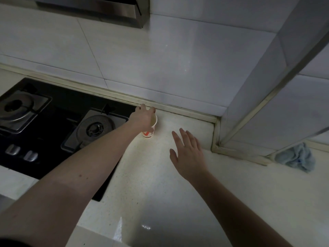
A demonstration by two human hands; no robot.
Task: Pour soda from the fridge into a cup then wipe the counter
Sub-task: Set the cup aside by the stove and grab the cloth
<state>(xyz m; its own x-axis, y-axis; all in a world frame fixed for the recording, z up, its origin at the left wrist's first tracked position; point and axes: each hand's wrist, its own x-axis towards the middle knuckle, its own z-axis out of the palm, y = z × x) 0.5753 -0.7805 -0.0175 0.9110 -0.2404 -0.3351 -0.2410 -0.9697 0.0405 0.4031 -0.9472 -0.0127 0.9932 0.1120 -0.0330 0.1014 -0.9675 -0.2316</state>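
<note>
The left hand (145, 118) grips a paper cup (150, 130) from above at the back of the pale speckled table (160, 184), near the tiled wall (142, 59). The right hand (188, 154) hovers beside it, fingers spread and relaxed. A black gas stove (53, 125) lies left of the hands; a blue cloth (297, 157) sits far right.

The cup (150, 130) stands on the counter (151, 175) at twelve o'clock, near the back wall (160, 68), with the left hand (145, 118) over its rim. The stove (53, 125) lies at ten o'clock, just beside the cup. The right hand (187, 154) hovers at one o'clock, and the cloth (296, 157) lies at three o'clock, behind the pillar (258, 86).
</note>
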